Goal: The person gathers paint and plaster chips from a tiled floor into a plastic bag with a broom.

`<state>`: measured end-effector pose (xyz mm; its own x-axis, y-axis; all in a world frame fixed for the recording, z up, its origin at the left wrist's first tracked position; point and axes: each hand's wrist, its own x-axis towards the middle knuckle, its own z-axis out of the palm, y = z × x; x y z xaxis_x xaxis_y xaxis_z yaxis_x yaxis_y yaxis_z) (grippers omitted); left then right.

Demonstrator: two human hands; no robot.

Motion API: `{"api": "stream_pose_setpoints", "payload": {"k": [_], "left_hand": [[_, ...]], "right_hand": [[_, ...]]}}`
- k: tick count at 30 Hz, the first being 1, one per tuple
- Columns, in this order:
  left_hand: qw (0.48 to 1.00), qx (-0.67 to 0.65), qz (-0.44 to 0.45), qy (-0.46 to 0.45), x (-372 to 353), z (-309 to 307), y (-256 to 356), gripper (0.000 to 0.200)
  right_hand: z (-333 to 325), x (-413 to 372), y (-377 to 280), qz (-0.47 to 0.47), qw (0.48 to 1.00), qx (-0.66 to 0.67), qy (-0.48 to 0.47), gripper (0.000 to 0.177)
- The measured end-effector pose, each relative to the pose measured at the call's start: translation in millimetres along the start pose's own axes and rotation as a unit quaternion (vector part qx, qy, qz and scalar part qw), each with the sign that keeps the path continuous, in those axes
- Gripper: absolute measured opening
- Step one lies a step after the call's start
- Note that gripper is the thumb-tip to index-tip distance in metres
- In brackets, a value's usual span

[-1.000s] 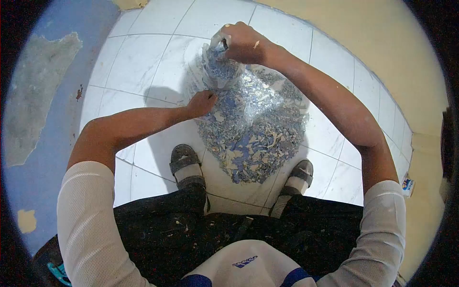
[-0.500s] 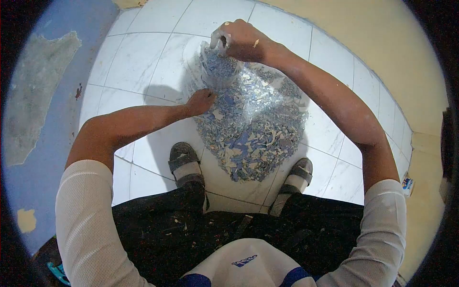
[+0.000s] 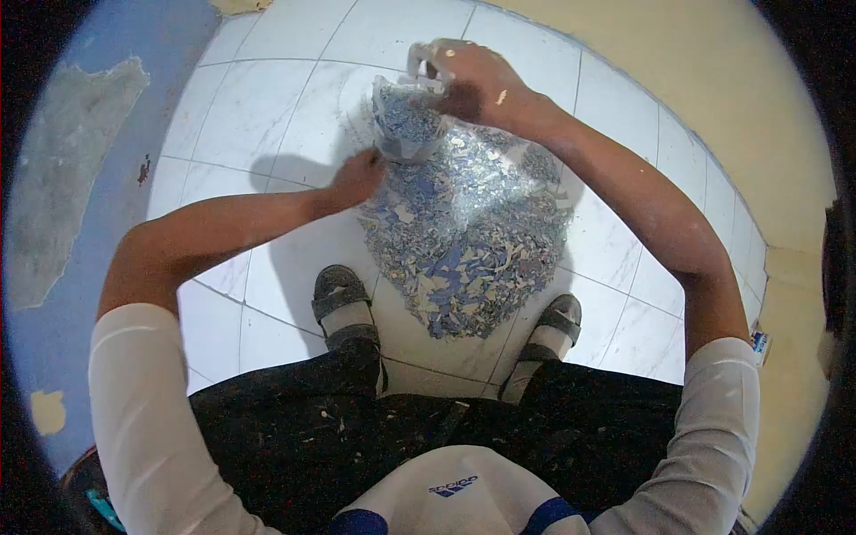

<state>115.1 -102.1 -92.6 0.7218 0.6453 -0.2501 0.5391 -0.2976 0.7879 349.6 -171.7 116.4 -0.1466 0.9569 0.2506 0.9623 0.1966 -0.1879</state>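
A heap of blue, cream and grey flakes (image 3: 473, 259) lies between my feet, under or inside shiny clear plastic. At its far end stands a see-through plastic container (image 3: 406, 125), filled with finer flakes. My right hand (image 3: 477, 80) is closed at the container's top, where a pale loop of plastic shows by the fingers. My left hand (image 3: 361, 176) is closed at the container's lower left, by the heap's edge. What its fingers hold, if anything, is hidden.
White tiles (image 3: 241, 107) form the floor. A blue wall with a bare grey patch (image 3: 76, 178) rises on the left, a yellow wall (image 3: 713, 116) on the right. My sandalled feet (image 3: 343, 308) flank the heap. A small labelled packet (image 3: 760, 346) stands by the right wall.
My left hand has moved slightly left and up, away from the heap's surface. My right hand has shifted a little right, and the container's round side and base now show more clearly.
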Motion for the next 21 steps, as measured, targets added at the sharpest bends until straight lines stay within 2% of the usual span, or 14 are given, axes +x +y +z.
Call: {"api": "stream_pose_setpoints", "payload": {"k": [1, 2, 4, 5, 6, 8, 9, 10, 13, 16, 19, 21], "left_hand": [[0.998, -0.016, 0.012, 0.056, 4.1, -1.2, -13.4, 0.034], [0.988, 0.062, 0.101, 0.099, -3.7, -18.4, -0.5, 0.033], [0.977, 0.083, 0.136, 0.143, -13.3, -60.5, 45.9, 0.032], [0.985, 0.027, 0.083, 0.147, -10.3, -71.2, 58.8, 0.031], [0.904, 0.154, 0.315, 0.245, -6.1, -78.6, 62.9, 0.039], [0.973, -0.031, 0.163, 0.163, -5.9, -92.8, 85.6, 0.041], [0.982, -0.124, 0.081, 0.118, -6.1, -96.7, 99.9, 0.042], [0.969, -0.111, 0.164, 0.149, -5.6, -91.9, 112.3, 0.041], [0.986, 0.036, 0.108, 0.124, -12.4, -90.5, 149.4, 0.037], [0.979, 0.040, 0.139, 0.141, -4.9, -87.7, 145.3, 0.039], [0.987, -0.059, 0.097, 0.116, -6.6, -88.3, 145.6, 0.037], [0.982, -0.075, 0.119, 0.125, -8.5, -92.1, 143.7, 0.035]], "right_hand": [[-2.6, -1.9, 3.9, 0.026, 1.000, 0.001, -0.003, 0.033], [-7.2, -4.3, 7.0, 0.049, 0.998, -0.016, -0.032, 0.036], [-15.6, -9.7, 12.5, 0.094, 0.990, -0.050, -0.091, 0.045], [-15.5, -13.3, 15.0, 0.104, 0.988, -0.047, -0.101, 0.046], [-13.6, -17.4, 17.6, 0.114, 0.986, -0.045, -0.111, 0.047], [-3.2, -24.1, 25.8, 0.109, 0.987, -0.021, -0.116, 0.048], [5.0, -24.5, 31.0, 0.093, 0.990, 0.000, -0.110, 0.047], [12.7, -24.8, 36.5, 0.078, 0.991, 0.021, -0.104, 0.046], [-0.1, -18.3, 30.7, 0.104, 0.973, 0.162, -0.125, 0.039], [28.5, -22.6, 42.2, 0.057, 0.991, 0.115, -0.042, 0.031], [0.8, -19.0, 28.7, 0.028, 0.991, 0.064, -0.118, 0.029], [14.7, -25.3, 37.3, -0.002, 0.998, 0.057, -0.036, 0.033]]}}
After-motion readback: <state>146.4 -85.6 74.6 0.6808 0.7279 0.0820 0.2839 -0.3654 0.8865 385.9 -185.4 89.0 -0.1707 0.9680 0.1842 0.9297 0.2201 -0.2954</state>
